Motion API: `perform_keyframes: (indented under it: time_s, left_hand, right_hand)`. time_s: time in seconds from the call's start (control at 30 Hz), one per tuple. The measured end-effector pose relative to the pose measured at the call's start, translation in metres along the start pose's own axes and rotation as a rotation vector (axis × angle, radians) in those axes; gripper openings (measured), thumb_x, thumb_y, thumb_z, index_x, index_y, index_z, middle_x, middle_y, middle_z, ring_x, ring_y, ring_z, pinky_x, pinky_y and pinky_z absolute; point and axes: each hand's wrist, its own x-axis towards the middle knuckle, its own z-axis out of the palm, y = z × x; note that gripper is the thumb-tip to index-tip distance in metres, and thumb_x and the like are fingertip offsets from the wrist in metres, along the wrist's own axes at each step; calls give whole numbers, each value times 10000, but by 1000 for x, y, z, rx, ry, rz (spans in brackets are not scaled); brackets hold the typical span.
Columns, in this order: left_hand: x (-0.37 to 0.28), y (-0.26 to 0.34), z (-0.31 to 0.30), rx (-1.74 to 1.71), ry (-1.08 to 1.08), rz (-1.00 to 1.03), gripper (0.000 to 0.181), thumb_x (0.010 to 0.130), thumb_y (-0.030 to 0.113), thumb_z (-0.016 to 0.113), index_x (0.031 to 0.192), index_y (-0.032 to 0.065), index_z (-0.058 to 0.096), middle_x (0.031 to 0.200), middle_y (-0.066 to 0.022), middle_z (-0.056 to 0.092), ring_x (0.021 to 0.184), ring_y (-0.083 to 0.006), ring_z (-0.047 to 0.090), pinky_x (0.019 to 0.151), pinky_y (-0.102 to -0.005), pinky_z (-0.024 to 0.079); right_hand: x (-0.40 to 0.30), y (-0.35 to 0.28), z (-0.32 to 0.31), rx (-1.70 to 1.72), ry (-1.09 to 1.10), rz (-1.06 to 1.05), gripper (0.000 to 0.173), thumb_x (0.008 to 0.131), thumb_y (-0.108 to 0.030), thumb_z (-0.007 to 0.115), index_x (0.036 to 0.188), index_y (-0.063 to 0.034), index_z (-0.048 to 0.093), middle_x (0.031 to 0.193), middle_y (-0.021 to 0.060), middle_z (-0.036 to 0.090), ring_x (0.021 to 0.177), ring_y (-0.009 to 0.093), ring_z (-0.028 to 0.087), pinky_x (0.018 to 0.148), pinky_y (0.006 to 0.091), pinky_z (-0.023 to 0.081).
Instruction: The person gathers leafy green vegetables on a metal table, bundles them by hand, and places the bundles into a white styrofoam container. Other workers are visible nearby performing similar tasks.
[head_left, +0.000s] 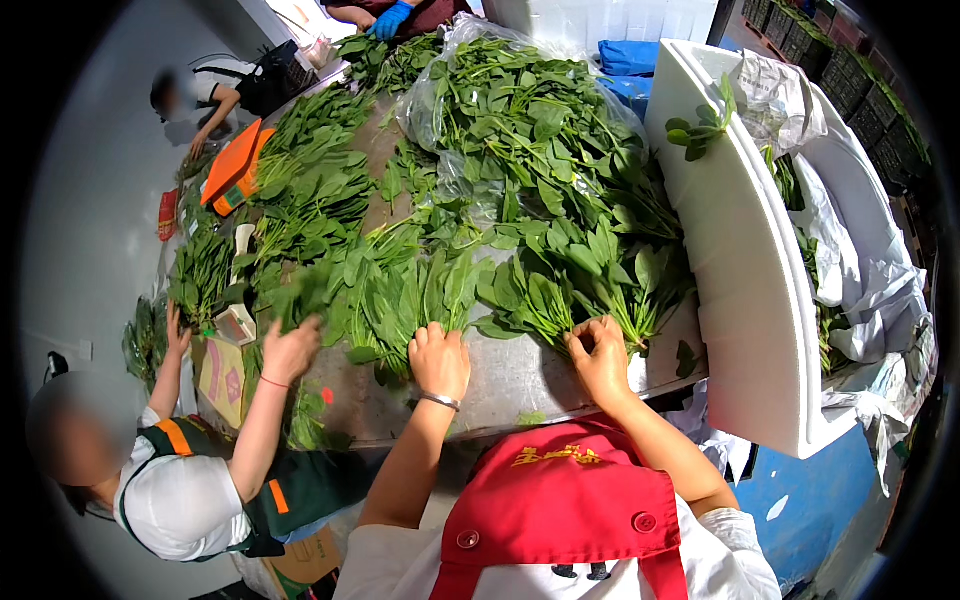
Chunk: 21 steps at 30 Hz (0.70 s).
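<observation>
Several bunches of spinach lie in front of me along the near side of a metal table (517, 382), leaves pointing away. My left hand (440, 361) is closed over the stem ends of a spinach bunch (439, 289). To its right, my right hand (601, 360) pinches stems at the base of another bunch (544, 300) between thumb and fingers. Just beyond that hand, more spinach (637, 300) rests against the foam box. A large loose spinach heap (532, 112) spills from a clear plastic bag (420, 112) at the back. My fingers hide the gripped stem ends.
A white foam box (739, 247) with paper and greens inside borders my right. A co-worker (180, 495) at my left handles greens. Orange scales (238, 169) stand among bunches at the far left. Across the table is a blue-gloved hand (390, 20); another person (202, 90) bends beyond.
</observation>
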Motion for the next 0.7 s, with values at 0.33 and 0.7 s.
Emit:
perform_keyframes:
  time_s: [0.33, 0.7]
  left_hand:
    - [-9, -14, 15, -702, 186, -175, 84, 874, -3, 536, 955, 18, 548, 833, -89, 597, 687, -168, 576, 636, -287, 462]
    - [-19, -17, 22, -1149, -86, -190, 200, 874, -133, 407, 1005, 8, 461, 1227, -149, 577, 1064, -146, 553, 875, -250, 431]
  right_hand:
    - [-12, 1, 9, 333, -105, 357, 130, 809, -97, 686, 798, 16, 622, 692, 73, 619, 600, 124, 555, 586, 270, 458]
    - [-27, 15, 22, 471, -42, 352, 112, 842, -81, 661, 815, -3, 586, 695, 17, 596, 615, 74, 518, 584, 234, 435]
